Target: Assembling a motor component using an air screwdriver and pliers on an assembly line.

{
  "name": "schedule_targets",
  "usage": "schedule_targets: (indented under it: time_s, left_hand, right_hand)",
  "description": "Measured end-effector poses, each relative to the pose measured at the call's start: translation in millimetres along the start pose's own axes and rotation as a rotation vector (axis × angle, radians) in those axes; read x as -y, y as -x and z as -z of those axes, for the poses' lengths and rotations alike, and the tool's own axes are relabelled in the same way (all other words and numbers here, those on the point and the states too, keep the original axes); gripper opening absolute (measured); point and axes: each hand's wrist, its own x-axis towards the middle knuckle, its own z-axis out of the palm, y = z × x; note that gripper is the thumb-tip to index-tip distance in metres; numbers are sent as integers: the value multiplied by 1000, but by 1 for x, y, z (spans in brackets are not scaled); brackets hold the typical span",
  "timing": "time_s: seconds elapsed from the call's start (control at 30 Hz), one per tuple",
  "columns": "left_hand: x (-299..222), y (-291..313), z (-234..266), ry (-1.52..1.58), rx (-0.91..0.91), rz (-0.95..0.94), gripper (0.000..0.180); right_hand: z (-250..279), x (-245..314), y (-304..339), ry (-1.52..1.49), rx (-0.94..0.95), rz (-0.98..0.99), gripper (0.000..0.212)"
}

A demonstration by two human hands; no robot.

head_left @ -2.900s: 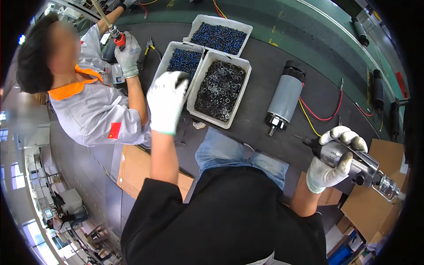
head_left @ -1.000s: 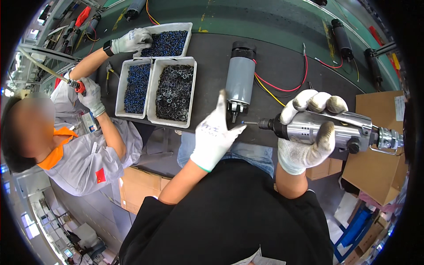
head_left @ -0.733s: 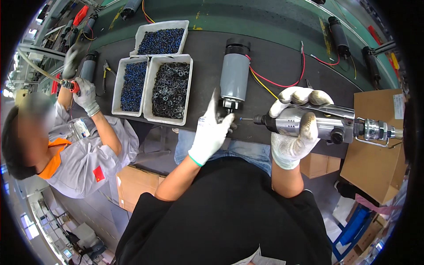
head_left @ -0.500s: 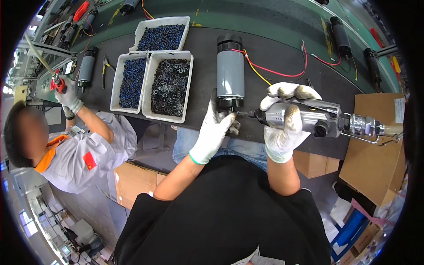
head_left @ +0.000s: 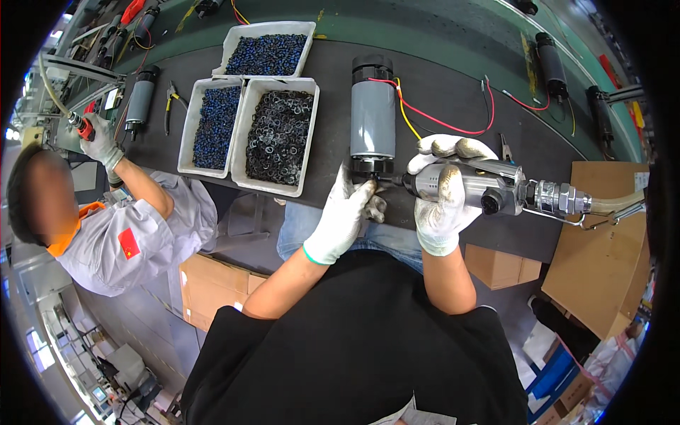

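Note:
A grey cylindrical motor [head_left: 372, 120] with black ends lies on the dark bench, red and yellow wires coming off its far end. My gloved left hand [head_left: 343, 216] is closed around its near black end, thumb and fingers pinched by the shaft; whatever small part sits between them is hidden. In my gloved right hand [head_left: 443, 209] is a silver air screwdriver [head_left: 464, 185], held level with fingers wrapped round its body. Its tip points left and meets the motor's near end beside my left fingertips. An air hose [head_left: 616, 203] runs from its back end.
White bins hold blue-black small parts [head_left: 269, 55] and black rings [head_left: 280, 134]. Pliers [head_left: 170, 106] lie left of them, other pliers [head_left: 505, 149] to the right. More motors [head_left: 551, 67] stand around. A co-worker [head_left: 134, 227] holds a red tool at left. Cardboard boxes [head_left: 595, 248] stand at right.
The air screwdriver in my right hand has moved left, its tip now up against the motor's near end. My left hand stays in place. The co-worker's tool has shifted slightly left.

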Motion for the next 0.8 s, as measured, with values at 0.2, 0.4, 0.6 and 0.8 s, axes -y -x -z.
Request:
schedule_targets:
  time_s: [0.2, 0.4, 0.6, 0.8]
  left_hand:
    - [-10, 10, -3, -671, -127, -162, 86]
    - [-8, 8, 1, -375, -85, -161, 88]
    - [-11, 11, -1, -307, -74, -150, 90]
    - [-7, 10, 2, -288, -59, -150, 91]
  right_hand:
    - [-3, 2, -3, -4, -20, -30, 42]
    - [-5, 3, -2, -14, -30, -51, 43]
    - [-7, -1, 0, -4, -1, -47, 43]
    - [-5, -8, 2, 5, 47, -18, 41]
